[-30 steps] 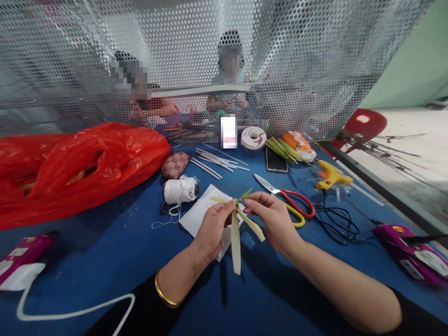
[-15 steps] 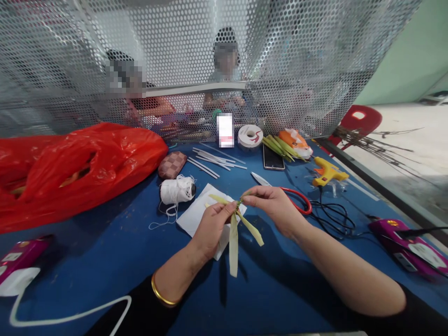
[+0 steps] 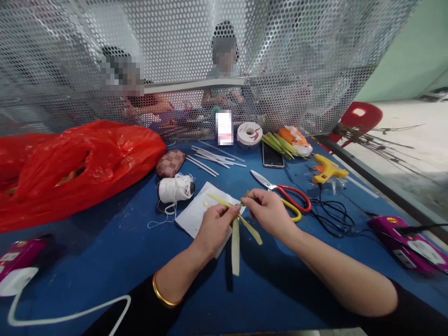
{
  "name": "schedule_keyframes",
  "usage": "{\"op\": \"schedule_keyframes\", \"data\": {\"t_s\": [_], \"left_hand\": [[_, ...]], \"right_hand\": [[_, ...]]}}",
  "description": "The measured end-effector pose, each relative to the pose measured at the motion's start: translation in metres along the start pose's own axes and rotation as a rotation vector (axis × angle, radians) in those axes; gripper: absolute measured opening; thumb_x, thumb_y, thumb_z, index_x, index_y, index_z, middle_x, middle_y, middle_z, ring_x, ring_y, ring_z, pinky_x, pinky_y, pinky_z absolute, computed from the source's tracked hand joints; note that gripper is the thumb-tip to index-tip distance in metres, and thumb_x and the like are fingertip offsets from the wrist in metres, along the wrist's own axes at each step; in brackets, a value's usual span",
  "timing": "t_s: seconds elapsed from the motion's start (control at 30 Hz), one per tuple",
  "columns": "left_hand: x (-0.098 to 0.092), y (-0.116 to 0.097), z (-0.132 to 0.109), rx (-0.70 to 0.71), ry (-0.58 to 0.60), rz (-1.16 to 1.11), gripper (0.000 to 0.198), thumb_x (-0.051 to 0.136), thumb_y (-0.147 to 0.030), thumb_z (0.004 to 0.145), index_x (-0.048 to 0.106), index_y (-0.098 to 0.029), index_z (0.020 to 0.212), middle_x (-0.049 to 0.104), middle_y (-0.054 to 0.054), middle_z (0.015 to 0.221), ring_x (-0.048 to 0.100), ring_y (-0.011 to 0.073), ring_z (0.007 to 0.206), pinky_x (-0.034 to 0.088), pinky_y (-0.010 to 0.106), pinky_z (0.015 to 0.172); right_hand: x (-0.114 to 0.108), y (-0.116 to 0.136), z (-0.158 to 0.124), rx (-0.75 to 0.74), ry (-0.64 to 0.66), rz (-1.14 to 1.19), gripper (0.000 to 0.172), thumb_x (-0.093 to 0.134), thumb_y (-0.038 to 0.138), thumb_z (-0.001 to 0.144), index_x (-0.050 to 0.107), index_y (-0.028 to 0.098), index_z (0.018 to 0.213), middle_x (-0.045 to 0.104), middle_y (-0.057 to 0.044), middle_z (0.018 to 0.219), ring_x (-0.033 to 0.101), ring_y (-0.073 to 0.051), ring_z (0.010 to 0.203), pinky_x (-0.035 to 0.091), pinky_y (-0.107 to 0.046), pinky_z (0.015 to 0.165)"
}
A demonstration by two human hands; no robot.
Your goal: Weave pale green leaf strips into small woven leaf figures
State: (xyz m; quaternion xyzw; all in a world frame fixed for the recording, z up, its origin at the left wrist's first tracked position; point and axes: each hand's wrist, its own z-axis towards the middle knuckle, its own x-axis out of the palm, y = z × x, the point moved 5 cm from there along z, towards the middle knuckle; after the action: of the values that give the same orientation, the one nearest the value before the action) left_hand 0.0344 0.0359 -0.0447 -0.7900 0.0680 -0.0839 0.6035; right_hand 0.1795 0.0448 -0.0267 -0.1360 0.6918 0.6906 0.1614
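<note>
Blue table (image 3: 105,242): leaf strips (image 3: 235,242) pinched between fingers (image 3: 229,213).

- left hand (image 3: 215,226) back up, thumb and fingers pinched together, forearm coming in from lower left
- right hand (image 3: 269,212) just beside it, fingertips pinched tight, forearm from lower right

Craft workshop: glue gun (image 3: 327,169), scissors (image 3: 280,191)
</note>
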Motion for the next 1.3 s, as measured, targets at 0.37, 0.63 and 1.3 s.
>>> {"op": "schedule_keyframes", "data": {"t_s": [0.37,0.63,1.3], "left_hand": [[-0.021,-0.014,0.001,0.108,-0.297,-0.157,0.047,0.08,-0.04,0.07,0.065,-0.018,0.109,0.069,0.006,0.097,0.063,0.0184,0.091,0.047,0.026,0.078],[-0.007,-0.02,0.0,0.113,0.033,0.152,0.016,0.078,-0.03,0.071,0.079,-0.016,0.079,0.075,0.006,0.077,0.065,0.0181,0.073,0.048,0.028,0.074],[-0.006,-0.02,-0.005,0.138,-0.021,0.247,0.006,0.076,-0.022,0.065,0.073,-0.017,0.066,0.07,0.003,0.067,0.059,0.0169,0.065,0.042,0.027,0.066]], "right_hand": [[-0.009,0.015,0.001,-0.164,0.077,-0.11,0.025,0.055,0.036,0.084,0.053,0.022,0.063,0.049,0.004,0.053,0.041,-0.012,0.052,0.031,-0.028,0.052],[-0.008,0.013,0.002,-0.133,0.166,-0.008,0.02,0.06,0.033,0.08,0.06,0.02,0.065,0.055,0.003,0.054,0.048,-0.013,0.053,0.036,-0.027,0.053],[0.0,0.006,-0.002,0.013,0.218,0.203,0.018,0.069,0.032,0.069,0.061,0.019,0.059,0.059,0.002,0.052,0.054,-0.014,0.051,0.041,-0.027,0.052]]}}
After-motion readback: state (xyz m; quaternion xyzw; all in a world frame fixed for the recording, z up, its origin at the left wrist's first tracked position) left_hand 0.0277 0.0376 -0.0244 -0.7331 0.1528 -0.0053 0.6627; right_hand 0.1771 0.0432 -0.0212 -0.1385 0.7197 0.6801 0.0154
